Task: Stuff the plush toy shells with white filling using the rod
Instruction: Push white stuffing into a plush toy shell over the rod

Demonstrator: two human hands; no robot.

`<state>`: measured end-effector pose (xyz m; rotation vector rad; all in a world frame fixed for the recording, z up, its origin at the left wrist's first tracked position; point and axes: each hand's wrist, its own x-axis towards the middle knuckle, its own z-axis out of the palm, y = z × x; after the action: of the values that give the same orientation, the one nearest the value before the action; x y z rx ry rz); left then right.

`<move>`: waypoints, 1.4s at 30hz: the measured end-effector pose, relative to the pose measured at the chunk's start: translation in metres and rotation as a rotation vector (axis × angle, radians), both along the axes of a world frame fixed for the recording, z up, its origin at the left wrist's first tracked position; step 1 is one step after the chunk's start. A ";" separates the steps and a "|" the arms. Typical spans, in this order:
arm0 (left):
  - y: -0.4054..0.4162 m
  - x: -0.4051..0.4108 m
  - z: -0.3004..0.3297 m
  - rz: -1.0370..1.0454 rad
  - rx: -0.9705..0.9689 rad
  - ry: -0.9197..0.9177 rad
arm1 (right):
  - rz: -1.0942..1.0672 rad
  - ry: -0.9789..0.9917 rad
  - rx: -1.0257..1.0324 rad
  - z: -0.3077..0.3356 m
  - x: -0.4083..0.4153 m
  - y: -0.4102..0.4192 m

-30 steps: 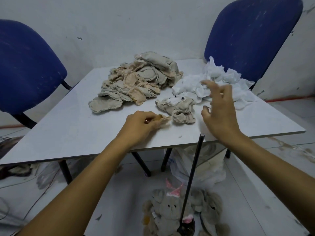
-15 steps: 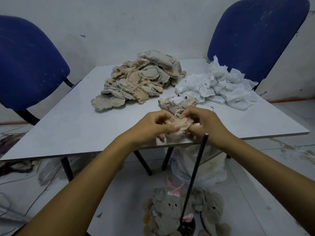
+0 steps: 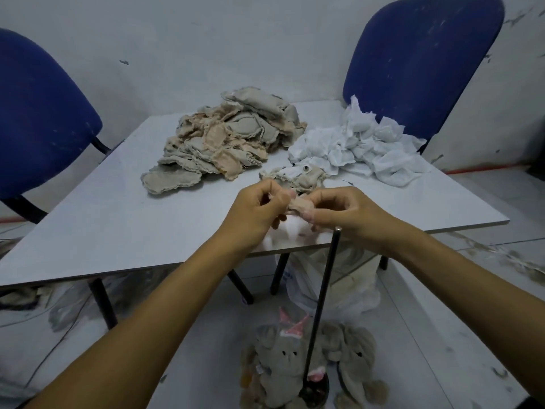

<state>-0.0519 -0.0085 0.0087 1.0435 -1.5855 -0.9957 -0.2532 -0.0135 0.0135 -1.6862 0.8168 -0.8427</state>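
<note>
Over the table's front edge my left hand (image 3: 256, 214) and my right hand (image 3: 345, 212) pinch a small beige plush shell (image 3: 298, 205) between them. Just beyond them lies another shell (image 3: 298, 176) with a plastic eye. A heap of flat beige shells (image 3: 230, 140) covers the middle of the grey table (image 3: 118, 219). White filling (image 3: 362, 146) is piled at the back right. A black rod (image 3: 323, 293) stands upright from a round base on the floor, its tip just below my right hand.
Two blue chairs stand behind the table, one at the left (image 3: 38, 119) and one at the right (image 3: 418, 63). On the floor below me lie stuffed grey plush toys (image 3: 283, 364) around the rod's base, with a white plastic bag (image 3: 351, 278) under the table.
My right hand came back from the white filling pile to meet my left hand. Both now hold the small shell, lifted slightly off the table.
</note>
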 end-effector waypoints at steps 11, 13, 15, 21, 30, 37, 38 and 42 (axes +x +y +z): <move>0.021 -0.021 0.003 0.106 -0.002 -0.056 | -0.428 0.038 -0.295 -0.008 0.009 0.004; 0.018 -0.018 0.007 0.077 0.137 0.064 | -0.403 0.046 -0.349 -0.008 0.010 0.006; 0.016 -0.016 0.011 0.002 0.359 0.237 | -0.394 0.087 -0.393 -0.008 0.013 0.008; 0.010 -0.007 0.010 0.082 0.276 0.180 | -0.334 -0.035 -0.171 -0.002 0.008 -0.006; 0.010 0.003 -0.002 0.179 -0.071 -0.472 | -0.443 0.787 -0.535 -0.022 0.013 -0.022; 0.000 0.003 -0.004 0.115 0.060 -0.322 | -0.249 0.236 -0.494 -0.016 0.030 0.003; 0.000 0.003 -0.002 0.090 0.100 -0.205 | -0.233 0.144 -0.414 -0.016 0.032 0.004; -0.001 0.002 -0.001 0.137 0.100 -0.034 | -0.264 -0.037 -0.295 -0.017 0.033 0.006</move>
<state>-0.0500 -0.0096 0.0076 1.2267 -1.4821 -0.9759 -0.2205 -0.0080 -0.0036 -1.8349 0.9381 -1.2217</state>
